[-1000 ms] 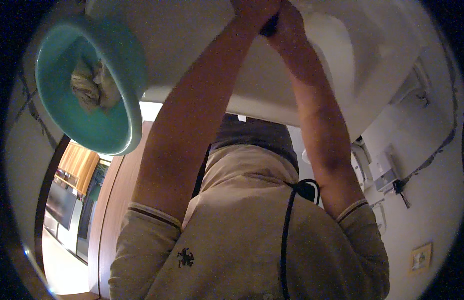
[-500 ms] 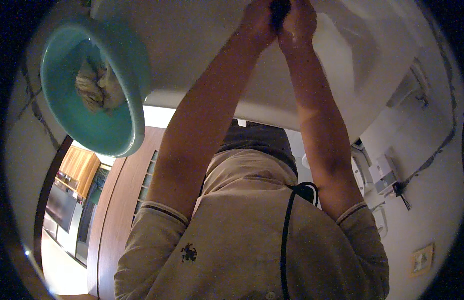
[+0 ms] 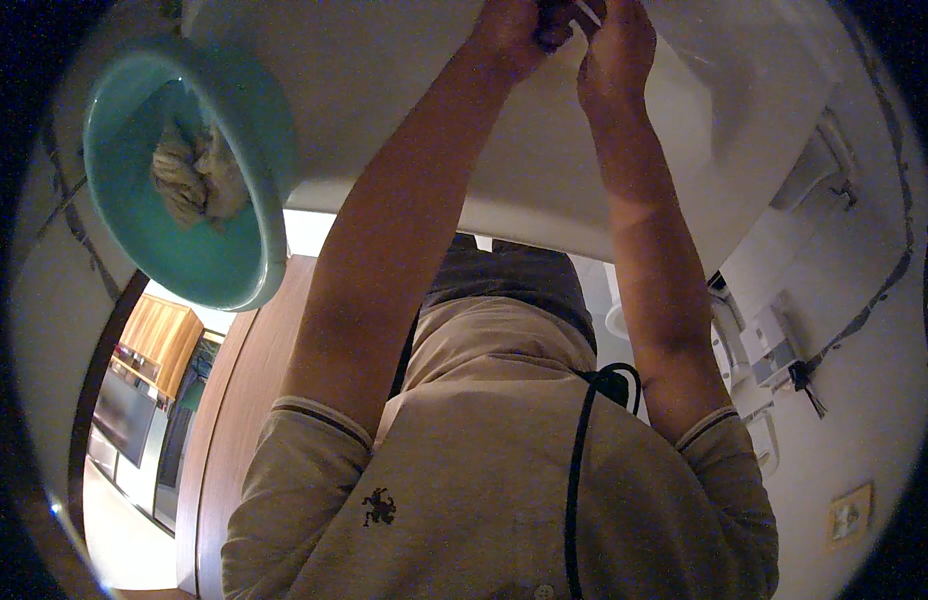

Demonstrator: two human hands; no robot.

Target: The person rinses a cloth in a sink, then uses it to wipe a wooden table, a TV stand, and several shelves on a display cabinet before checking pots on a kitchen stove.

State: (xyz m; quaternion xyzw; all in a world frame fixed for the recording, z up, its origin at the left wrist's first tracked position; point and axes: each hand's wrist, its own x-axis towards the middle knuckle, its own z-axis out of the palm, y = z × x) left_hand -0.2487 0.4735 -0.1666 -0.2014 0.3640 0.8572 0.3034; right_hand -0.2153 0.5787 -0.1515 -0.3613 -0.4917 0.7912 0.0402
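Both hands are at the top edge of the picture, over a pale, smooth basin (image 3: 544, 160). My left hand (image 3: 508, 38) is closed on a small dark piece of cloth (image 3: 555, 24), crumpled between the hands. On the other side, my right hand (image 3: 621, 52) has its fingers curled in toward the same cloth. A thin white streak shows between the hands; I cannot make out what it is. The upper frame edge cuts off part of the fingers.
To the left, a teal plastic washbowl (image 3: 274, 225) sits tilted in view, holding a bundled beige cloth (image 3: 194, 175). A dispenser-like white fixture (image 3: 769, 335) and a small framed picture (image 3: 849, 515) are on the right wall. A wooden door (image 3: 229, 440) stands at lower left.
My hands have moved a little apart, the right one shifting to the right and the left one slightly left. More of the gap and a white streak now show between them.
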